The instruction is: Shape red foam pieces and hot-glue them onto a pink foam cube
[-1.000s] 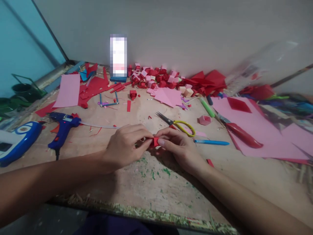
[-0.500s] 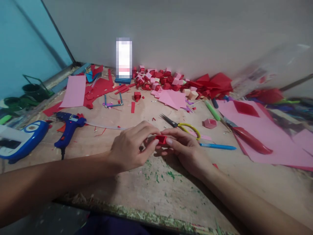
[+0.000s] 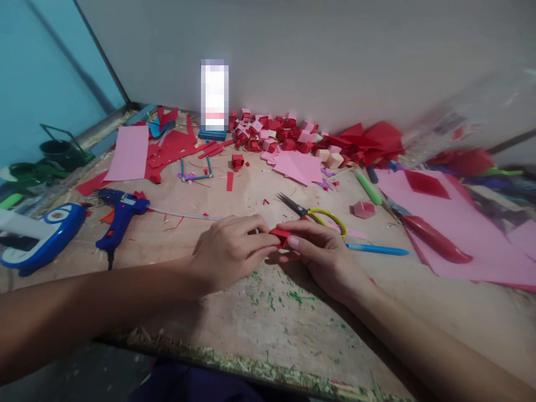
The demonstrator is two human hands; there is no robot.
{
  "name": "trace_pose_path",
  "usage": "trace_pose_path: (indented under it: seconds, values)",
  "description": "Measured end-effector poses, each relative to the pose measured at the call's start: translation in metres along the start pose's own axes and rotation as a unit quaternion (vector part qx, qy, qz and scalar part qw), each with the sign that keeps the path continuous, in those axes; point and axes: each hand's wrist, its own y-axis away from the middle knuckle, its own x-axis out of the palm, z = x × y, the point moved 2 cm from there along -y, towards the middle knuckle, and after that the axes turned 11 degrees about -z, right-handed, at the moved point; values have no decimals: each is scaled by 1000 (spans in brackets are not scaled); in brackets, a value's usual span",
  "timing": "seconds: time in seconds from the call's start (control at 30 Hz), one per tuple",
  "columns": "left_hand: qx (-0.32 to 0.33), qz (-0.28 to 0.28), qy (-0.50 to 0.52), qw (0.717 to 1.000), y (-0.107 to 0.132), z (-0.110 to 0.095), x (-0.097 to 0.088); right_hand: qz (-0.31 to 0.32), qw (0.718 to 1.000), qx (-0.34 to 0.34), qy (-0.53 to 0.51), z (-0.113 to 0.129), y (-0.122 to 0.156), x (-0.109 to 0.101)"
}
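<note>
Between my two hands is a small folded red paper box (image 3: 280, 237), held just above the wooden table (image 3: 268, 329). My left hand (image 3: 234, 245) is closed, its fingertips pinching the box's left side. The thumb and fingers of my right hand (image 3: 324, 251) grip the right side. Part of the box is hidden by fingers. Right behind my right hand lie scissors with yellow handles (image 3: 329, 219), and beside it a blue pen (image 3: 379, 249). A small pink paper box (image 3: 363, 209) sits a bit further right.
A blue glue gun (image 3: 119, 218) and a blue-and-white tape dispenser (image 3: 44, 234) are at the left. Small red and pink paper boxes (image 3: 272, 131) are heaped at the back near a blurred phone (image 3: 215, 95). Red-handled shears (image 3: 435, 237) rest on pink sheets (image 3: 477, 245) at the right.
The red box has turned between my fingers, so its open hollow no longer faces me. My left fingers have stretched further over it. The view has shifted slightly.
</note>
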Motion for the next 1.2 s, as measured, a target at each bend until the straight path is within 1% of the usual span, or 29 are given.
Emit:
trace_pose_path:
  seconds: [0.07, 0.23, 0.33, 0.47, 0.6, 0.67, 0.77, 0.93, 1.1, 1.2]
  values:
    - [-2, 9, 5, 1000, 0, 1, 1, -4, 1000, -2, 2, 0, 0, 0]
    - [-31, 33, 37, 998, 0, 3, 2, -8, 1000, -6, 13, 0, 1, 1]
    - [-33, 39, 43, 998, 0, 3, 2, -9, 1000, -5, 19, -1, 1, 0]
    - [-36, 26, 37, 998, -1, 1, 1, -11, 1000, 4, 15, -1, 1, 0]
    - [-48, 5, 48, 998, -3, -1, 0, -28, 999, -22, 27, 0, 1, 0]
    - [-54, 0, 50, 997, -3, -2, 0, -22, 999, -30, 25, 1, 0, 1]
    - [-57, 6, 55, 997, -3, -1, 1, -6, 999, -31, 14, 1, 0, 2]
    - [-60, 22, 66, 996, -3, 0, 2, -27, 998, -47, 24, -1, 0, -1]
    - [-82, 22, 96, 992, -5, 0, 2, -35, 998, -52, 21, -5, -1, -2]
    - [-119, 8, 108, 987, -5, -2, 0, -45, 998, -49, 9, 0, -2, 0]
